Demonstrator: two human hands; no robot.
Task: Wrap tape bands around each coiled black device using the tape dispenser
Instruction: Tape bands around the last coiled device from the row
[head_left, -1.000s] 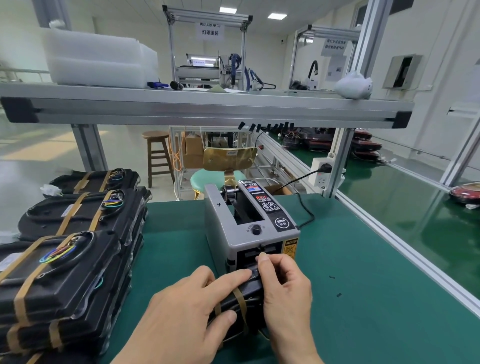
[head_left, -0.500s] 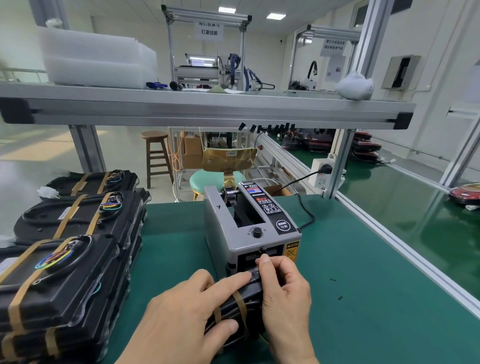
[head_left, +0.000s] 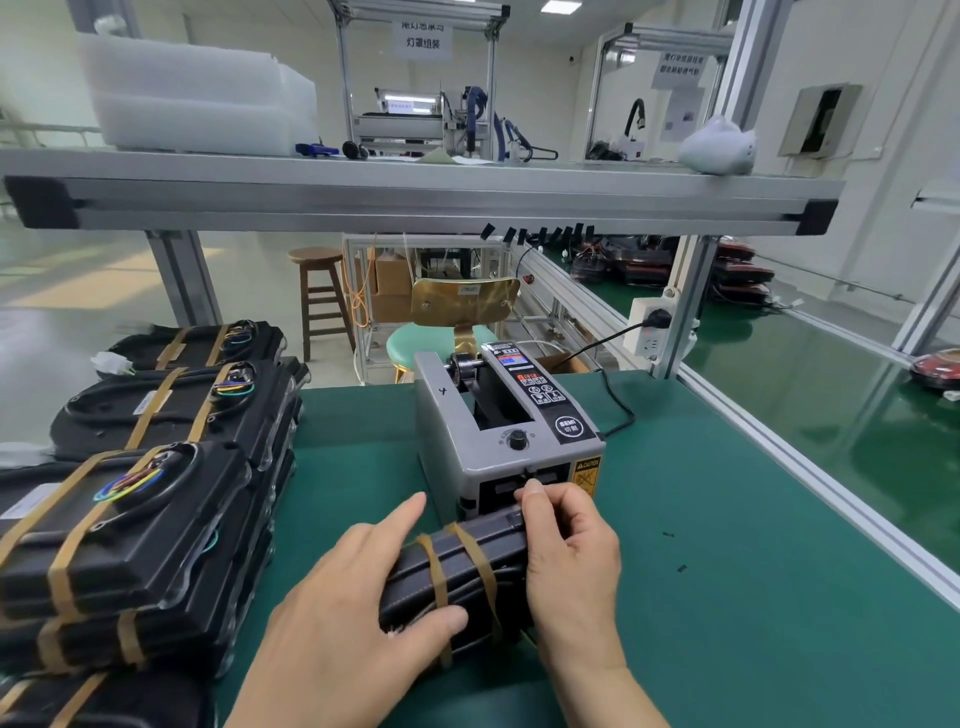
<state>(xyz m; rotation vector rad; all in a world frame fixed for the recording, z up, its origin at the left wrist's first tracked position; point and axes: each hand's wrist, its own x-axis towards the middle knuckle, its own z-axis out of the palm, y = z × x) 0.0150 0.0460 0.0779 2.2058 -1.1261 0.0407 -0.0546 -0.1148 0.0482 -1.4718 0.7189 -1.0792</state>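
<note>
1. Two hands worked one coiled black device (head_left: 467, 564), which lay on the green worktop (head_left: 753, 597) toward its near edge, directly before the front face of the tape dispenser (head_left: 506, 431).
2. Its long axis ran on a slant, from near-left to far-right. The far end was touching the dispenser's front or lay just short of it; which of these could not be told.
3. The left hand (head_left: 358, 597) gripped the near-left part of the device, with the thumb pressed against the near side and the fingers laid over the top.
4. The right hand (head_left: 569, 551) sat at the far-right end with its fingers curled and the forefinger tip up at the outlet slot (head_left: 498, 489). No strip showed there, so whether it pinched tape could not be told.
5. Two tan tape bands (head_left: 434, 571) already circled the device's middle, between the two hands.
6. The coming move seemed to turn on the short way from slot to device. The slot lay just above and beyond the far end, and the right hand was the nearer one. A fresh strip would likely come down and back onto that unbanded end while the left hand steadied.
7. Along the worktop's left edge stood a stack of banded devices (head_left: 130, 525), well apart from the right hand.
</note>
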